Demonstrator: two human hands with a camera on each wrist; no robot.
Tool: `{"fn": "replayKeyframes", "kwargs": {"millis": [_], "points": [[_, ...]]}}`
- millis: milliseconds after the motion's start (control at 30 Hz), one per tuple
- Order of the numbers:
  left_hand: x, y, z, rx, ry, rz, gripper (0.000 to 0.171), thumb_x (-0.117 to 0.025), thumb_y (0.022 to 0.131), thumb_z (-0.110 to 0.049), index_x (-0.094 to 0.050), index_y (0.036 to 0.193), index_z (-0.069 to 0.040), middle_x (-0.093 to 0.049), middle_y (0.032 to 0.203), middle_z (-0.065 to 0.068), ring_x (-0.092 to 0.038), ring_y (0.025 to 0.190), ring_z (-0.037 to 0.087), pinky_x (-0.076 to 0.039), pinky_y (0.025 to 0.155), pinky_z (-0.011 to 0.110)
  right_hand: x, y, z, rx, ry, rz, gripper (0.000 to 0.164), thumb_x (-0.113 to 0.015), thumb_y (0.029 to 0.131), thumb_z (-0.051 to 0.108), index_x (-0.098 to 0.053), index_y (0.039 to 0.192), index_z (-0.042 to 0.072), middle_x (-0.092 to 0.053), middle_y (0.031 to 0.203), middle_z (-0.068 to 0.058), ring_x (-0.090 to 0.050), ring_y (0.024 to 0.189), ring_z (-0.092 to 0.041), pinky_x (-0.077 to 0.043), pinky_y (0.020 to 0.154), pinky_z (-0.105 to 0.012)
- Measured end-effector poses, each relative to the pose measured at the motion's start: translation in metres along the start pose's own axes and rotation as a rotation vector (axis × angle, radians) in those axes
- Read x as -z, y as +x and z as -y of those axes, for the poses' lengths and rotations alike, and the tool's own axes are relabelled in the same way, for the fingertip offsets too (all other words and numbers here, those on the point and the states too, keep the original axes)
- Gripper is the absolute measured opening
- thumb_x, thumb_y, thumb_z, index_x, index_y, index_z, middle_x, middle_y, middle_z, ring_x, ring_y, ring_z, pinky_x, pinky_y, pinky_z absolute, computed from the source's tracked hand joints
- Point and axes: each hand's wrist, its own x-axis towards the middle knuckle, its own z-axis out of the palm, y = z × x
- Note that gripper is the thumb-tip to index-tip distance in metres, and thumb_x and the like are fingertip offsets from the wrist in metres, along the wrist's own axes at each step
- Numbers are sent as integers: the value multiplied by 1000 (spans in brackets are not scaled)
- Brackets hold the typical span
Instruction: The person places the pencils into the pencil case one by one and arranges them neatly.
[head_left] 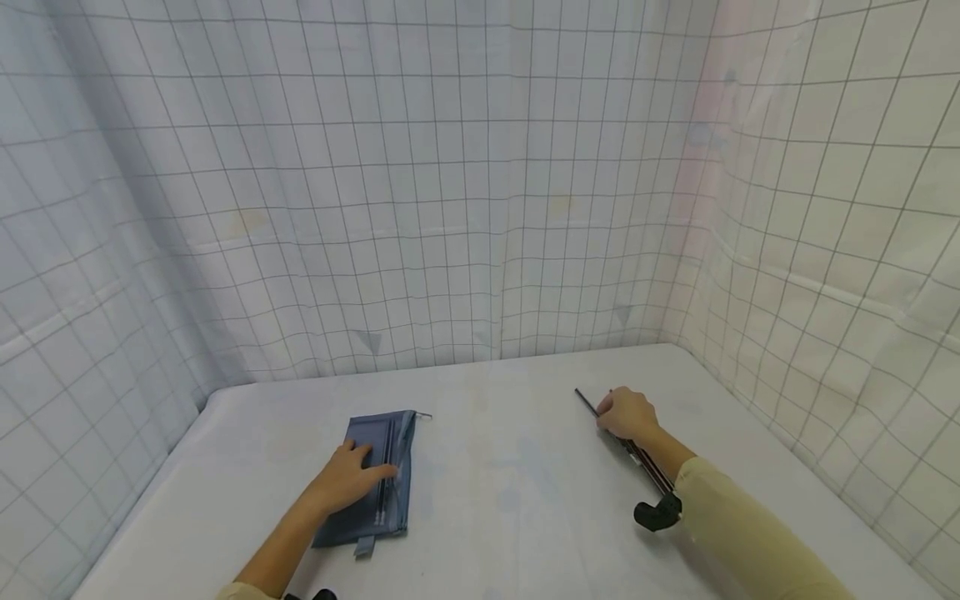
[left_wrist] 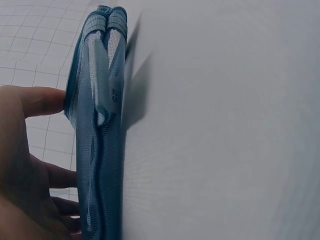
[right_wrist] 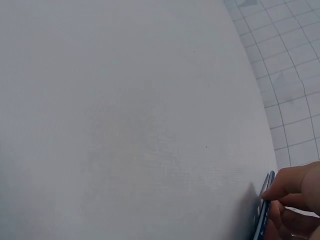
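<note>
A flat blue mesh zip pouch [head_left: 364, 433] lies on the table at left, with slim dark pens [head_left: 386, 458] showing along its right side. My left hand [head_left: 351, 482] rests on it with the fingers spread and the thumb stretched across the mesh. In the left wrist view the zip end of the pouch [left_wrist: 100, 150] shows beside the fingertips. Over on the right, my right hand [head_left: 628, 412] pinches slim dark pens [head_left: 587, 402] between thumb and fingers, close over the table. The right wrist view shows dark blue pens [right_wrist: 262, 220] at the fingertips.
A white cloth covers the table [head_left: 495, 467]. White curtains with a grid pattern [head_left: 465, 183] hang behind it and on both sides. A black wrist camera mount [head_left: 658, 512] sits at my right wrist, over the table.
</note>
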Motion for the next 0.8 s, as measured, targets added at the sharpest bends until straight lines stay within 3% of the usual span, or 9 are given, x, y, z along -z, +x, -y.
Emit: {"fn": "replayKeyframes", "kwargs": {"millis": [133,333,600,800], "points": [[0,-2,-1,-1,-9,2,90,-66,94,-49,-42,142,23,-23,150,51,-24,140,67,-28,108,75,2,0,1,-25,68,21,26,-76,86,9,-75,109,-4,-70,118,-24,-69,85,-27,-58,68,-40],[4,-5,-8,4,-15,3,86,-67,95,-45,-42,141,24,-24,149,52,-24,139,67,-28,109,74,6,3,6,-51,121,49,26,-72,89,7,-72,111,-7,-70,108,-20,-68,85,-26,-58,68,-40],[4,-5,-8,4,4,1,85,-68,95,-44,-43,140,24,-24,148,52,-25,138,67,-29,108,74,11,5,17,-66,223,86,27,-70,92,4,-71,116,-9,-68,115,-24,-68,80,-24,-59,65,-35],[4,-6,-7,-5,7,2,86,-68,95,-45,-43,140,24,-24,148,52,-25,138,68,-29,108,74,9,5,24,-93,363,119,28,-67,93,2,-69,119,-10,-67,116,-22,-67,90,-26,-61,71,-36]]}}
